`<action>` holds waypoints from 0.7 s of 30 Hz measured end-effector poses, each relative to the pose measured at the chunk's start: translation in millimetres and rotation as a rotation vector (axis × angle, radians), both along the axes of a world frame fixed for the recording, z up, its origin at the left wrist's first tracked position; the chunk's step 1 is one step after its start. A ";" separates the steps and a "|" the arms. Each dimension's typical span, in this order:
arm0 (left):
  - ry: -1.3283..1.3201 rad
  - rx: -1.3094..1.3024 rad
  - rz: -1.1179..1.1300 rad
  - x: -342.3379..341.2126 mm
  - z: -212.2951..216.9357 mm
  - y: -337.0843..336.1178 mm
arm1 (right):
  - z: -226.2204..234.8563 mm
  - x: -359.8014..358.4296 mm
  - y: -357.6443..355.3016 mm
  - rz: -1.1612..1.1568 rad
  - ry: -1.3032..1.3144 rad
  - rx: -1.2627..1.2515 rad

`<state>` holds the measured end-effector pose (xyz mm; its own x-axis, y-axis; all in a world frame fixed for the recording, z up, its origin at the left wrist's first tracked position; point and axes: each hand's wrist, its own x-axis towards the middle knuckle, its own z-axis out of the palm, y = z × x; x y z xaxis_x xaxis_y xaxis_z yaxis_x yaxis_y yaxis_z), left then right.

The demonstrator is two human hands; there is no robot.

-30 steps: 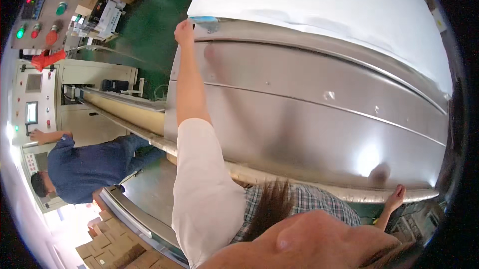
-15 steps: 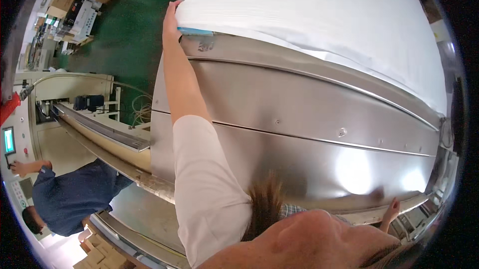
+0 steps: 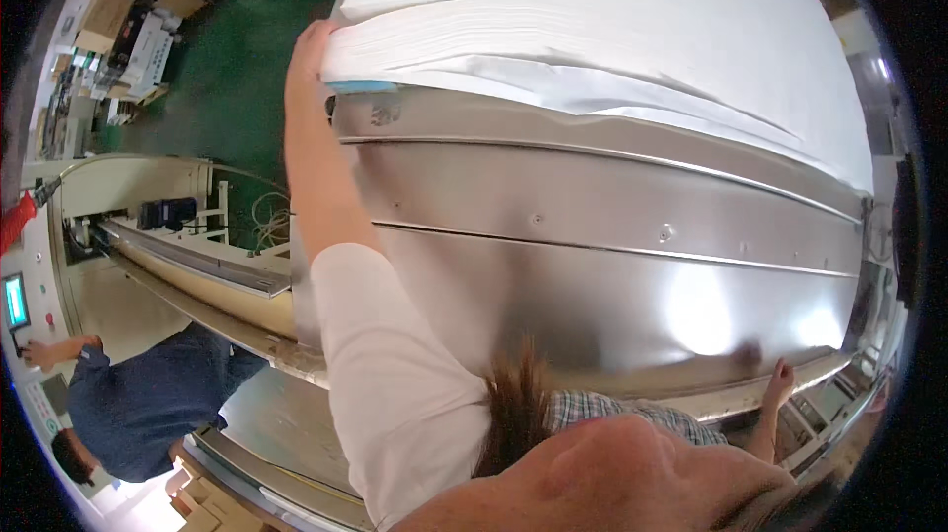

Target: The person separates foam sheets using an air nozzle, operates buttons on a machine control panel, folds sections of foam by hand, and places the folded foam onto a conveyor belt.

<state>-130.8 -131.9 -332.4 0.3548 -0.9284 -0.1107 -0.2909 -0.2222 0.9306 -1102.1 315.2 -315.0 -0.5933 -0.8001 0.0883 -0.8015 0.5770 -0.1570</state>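
Note:
A thick stack of thin white sheets [image 3: 612,19] covers the far part of a metal machine top [image 3: 513,172]. My left hand [image 3: 310,50] grips the stack's near left corner, its fingertips partly hidden against the layers. Along the near edge the sheets are ruffled and the layers stand apart. Under that corner a strip of light blue [image 3: 363,87] shows. Well away on the right, my right hand [image 3: 778,390] rests at the near ledge [image 3: 691,404] of the machine, fingers extended and holding nothing that I can see.
At the left a co-worker in a dark blue shirt [image 3: 148,389] reaches toward a control panel with a lit screen [image 3: 15,301]. A long roller [image 3: 212,280] runs toward the machine's left side. Cardboard boxes [image 3: 104,19] stand beyond, on a green floor [image 3: 227,68].
My left hand has shifted slightly left and nearer with the stack's corner. The sheets' near edge now looks more ruffled, with more layers showing. My right hand stays at the ledge.

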 end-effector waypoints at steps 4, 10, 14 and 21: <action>-0.811 0.257 -0.555 -79.4 51.3 -30.1 | -14.7 -18.1 -69.5 0.102 -0.002 -0.004; -0.961 0.182 -0.865 -195.3 63.3 -33.0 | 38.9 234.5 -321.4 0.644 -0.393 -0.069; -1.247 0.111 -0.823 -212.2 70.1 -4.9 | 53.3 424.7 -413.7 1.307 -0.572 -0.227; -1.214 0.267 -0.773 -242.7 65.7 20.9 | 35.6 575.8 -453.4 1.477 -0.205 -0.167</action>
<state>-373.6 -111.1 -266.7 -0.2124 -0.9270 -0.3092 -0.9739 0.2268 -0.0109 -526.3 -138.2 -279.4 0.7047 -0.6625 0.2540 -0.5869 -0.7454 -0.3160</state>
